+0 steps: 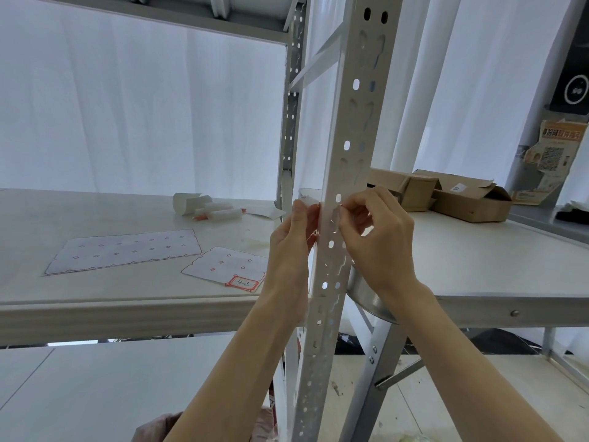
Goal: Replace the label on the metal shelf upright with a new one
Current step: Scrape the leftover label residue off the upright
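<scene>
A grey perforated metal shelf upright runs top to bottom through the middle of the view. A white label with a thin red border is wrapped around it at shelf height. My left hand pinches the label's loose end left of the upright. My right hand pinches the label's other edge on the upright's right face. A new label marked "4-2" with a red border lies on a backing sheet on the shelf board, left of my left hand.
A larger emptied label backing sheet lies further left. Rolled paper and red-and-white markers sit at the back of the shelf. Open cardboard boxes stand on the right-hand shelf. A metal tin sits behind my right wrist.
</scene>
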